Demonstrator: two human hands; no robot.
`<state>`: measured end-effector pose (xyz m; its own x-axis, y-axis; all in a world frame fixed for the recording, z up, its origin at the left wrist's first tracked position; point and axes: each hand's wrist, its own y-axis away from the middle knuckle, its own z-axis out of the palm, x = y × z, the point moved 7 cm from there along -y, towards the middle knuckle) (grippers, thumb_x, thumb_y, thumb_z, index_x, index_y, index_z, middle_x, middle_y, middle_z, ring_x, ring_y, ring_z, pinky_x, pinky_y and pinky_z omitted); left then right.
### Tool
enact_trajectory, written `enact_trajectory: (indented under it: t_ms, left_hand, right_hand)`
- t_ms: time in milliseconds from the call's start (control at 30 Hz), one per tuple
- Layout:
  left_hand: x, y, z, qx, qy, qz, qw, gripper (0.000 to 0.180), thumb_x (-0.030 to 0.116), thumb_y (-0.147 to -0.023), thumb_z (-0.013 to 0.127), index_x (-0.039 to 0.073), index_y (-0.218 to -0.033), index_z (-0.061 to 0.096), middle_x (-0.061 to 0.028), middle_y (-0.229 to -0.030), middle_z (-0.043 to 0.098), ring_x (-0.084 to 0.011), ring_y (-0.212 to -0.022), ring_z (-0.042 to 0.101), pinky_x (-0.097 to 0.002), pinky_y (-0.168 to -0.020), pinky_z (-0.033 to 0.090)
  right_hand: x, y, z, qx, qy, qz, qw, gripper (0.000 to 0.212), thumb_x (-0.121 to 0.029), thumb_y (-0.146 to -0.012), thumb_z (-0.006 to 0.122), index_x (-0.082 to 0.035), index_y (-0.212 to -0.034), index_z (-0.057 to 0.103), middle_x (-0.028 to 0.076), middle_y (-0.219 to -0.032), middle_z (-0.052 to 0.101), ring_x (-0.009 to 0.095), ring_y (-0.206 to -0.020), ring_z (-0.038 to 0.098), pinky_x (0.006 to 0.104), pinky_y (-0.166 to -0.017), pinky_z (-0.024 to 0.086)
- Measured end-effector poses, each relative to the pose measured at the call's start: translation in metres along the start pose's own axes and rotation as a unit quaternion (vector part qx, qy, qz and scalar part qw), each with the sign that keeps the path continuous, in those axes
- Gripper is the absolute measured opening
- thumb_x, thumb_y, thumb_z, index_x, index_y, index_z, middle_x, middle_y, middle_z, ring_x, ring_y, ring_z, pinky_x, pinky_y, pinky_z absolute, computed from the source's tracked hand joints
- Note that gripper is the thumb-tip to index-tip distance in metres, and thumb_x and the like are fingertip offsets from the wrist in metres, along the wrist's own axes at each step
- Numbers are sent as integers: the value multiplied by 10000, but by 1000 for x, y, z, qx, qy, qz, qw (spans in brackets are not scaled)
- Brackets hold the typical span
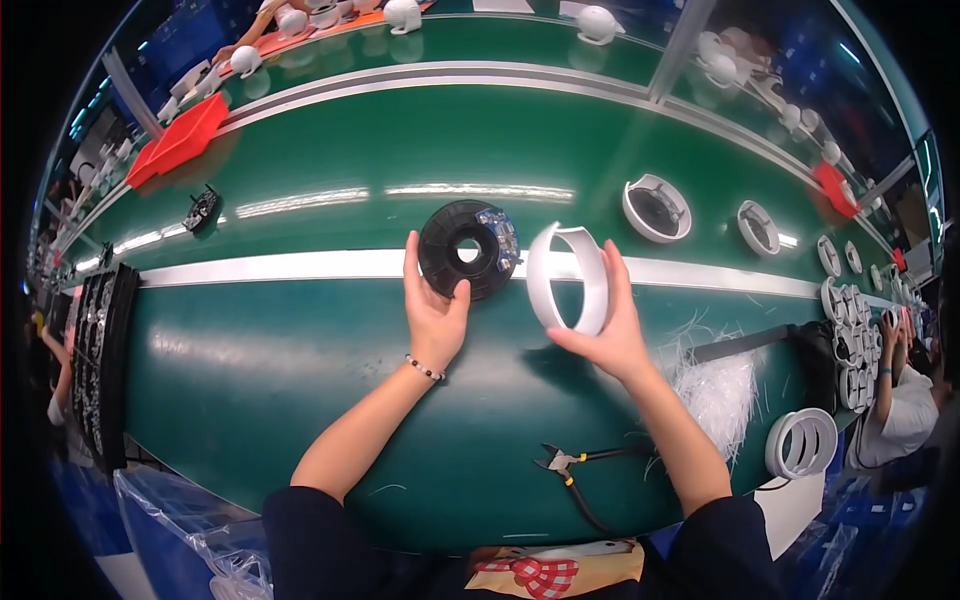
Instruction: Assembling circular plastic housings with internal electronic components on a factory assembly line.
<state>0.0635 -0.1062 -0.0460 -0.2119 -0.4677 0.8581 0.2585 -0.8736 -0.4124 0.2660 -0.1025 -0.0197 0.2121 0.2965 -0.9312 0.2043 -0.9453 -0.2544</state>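
Observation:
My left hand (437,318) is closed round the lower left edge of a black round base (447,250), a disc with a hole in its middle. A blue circuit board (497,240) sits on the disc's right side. In my right hand (618,335), thumb below and fingers along the outer side, is a white plastic ring housing (543,285) with a notch in its upper rim. Disc and ring are held up side by side, a small gap between them. Below my hands, cutting pliers (562,462) with black and yellow handles lie on the green bench.
A heap of clear plastic strips (715,400) lies right of my right forearm. White housings (657,208) stand on the conveyor, more stacked at right. A black rack of parts (105,350) stands at left; a red tray (180,140) is far left. Another person (895,400) works at right.

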Motion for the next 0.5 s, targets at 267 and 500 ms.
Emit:
enact_trajectory:
  t_ms: [267, 500]
  left_hand:
    - [-8, 6, 10, -27, -1, -40, 999, 731, -140, -730, 450, 35, -1335, 78, -143, -1267, 312, -206, -1155, 356, -304, -964, 305]
    - [-4, 15, 30, -84, 4, -60, 995, 760, -145, -694, 461, 46, -1332, 96, -135, -1293, 283, -225, -1187, 328, -335, -999, 276]
  right_hand:
    - [-8, -14, 27, 15, 71, 6, 997, 1144, -344, -507, 790, 53, -1301, 68, 246, -1281, 206, 357, -1213, 214, 422, -997, 216]
    - [-11, -15, 36, 12, 115, 1, 993, 1151, -341, -493, 811, 73, -1298, 99, 232, -1272, 251, 306, -1195, 291, 370, -987, 254]
